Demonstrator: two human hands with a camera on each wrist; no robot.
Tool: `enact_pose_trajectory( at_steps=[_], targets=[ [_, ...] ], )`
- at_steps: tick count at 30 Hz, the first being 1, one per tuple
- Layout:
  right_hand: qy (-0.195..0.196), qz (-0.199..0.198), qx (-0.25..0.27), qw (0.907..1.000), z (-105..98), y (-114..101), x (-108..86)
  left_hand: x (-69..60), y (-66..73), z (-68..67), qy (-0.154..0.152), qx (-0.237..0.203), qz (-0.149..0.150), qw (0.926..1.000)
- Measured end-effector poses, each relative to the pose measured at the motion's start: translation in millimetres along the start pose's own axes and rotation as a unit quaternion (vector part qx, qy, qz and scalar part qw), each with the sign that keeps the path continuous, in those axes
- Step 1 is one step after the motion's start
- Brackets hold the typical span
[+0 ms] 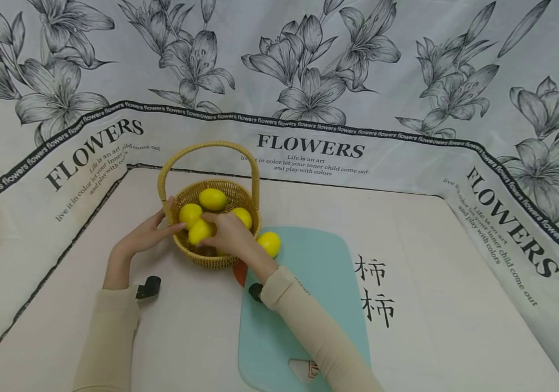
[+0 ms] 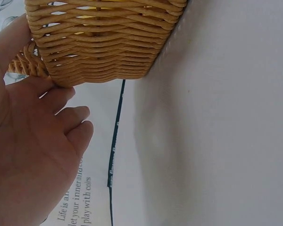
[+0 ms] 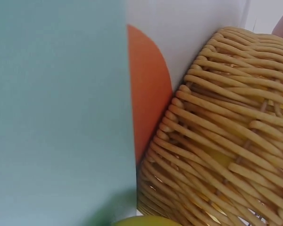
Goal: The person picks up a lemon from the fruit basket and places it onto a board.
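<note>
Guess we're mid-grab: right grip (image 1: 232, 234) pinches a lemon (image 1: 200, 233), left grip (image 1: 146, 236) holds the basket (image 1: 214, 262); next move probably wants steadiness.

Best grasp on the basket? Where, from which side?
Probably the top of the handle, from above. It arches upright over the basket, clear of the lemons inside, and its slim bar should suit curled fingers. The rim is busier: left hand at its left, right hand reaching in.

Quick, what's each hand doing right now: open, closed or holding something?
Left hand: holding the wicker basket at its side.
Right hand: holding one lemon.
</note>
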State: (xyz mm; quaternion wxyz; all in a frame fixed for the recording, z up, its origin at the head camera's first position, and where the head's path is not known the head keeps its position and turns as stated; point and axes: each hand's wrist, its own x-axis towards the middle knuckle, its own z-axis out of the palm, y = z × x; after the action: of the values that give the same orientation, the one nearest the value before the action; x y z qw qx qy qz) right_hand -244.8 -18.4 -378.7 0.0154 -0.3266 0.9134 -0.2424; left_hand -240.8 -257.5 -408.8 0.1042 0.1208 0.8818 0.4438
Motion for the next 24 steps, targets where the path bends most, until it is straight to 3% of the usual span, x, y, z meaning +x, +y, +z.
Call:
enact_pose_trajectory(
  at_steps=[13, 24],
  targets=[
    [0.037, 0.029, 0.029, 0.9985, -17.8, -3.0, -13.6, -1.3, 1.6, 0.8, -0.001, -0.001, -0.009, 1.0000],
    [0.059, 0.005, 0.036, 0.9976, -27.6, -3.2, -23.2, -0.4, -0.7, -0.5, 0.000, 0.005, -0.006, 1.0000]
  ],
)
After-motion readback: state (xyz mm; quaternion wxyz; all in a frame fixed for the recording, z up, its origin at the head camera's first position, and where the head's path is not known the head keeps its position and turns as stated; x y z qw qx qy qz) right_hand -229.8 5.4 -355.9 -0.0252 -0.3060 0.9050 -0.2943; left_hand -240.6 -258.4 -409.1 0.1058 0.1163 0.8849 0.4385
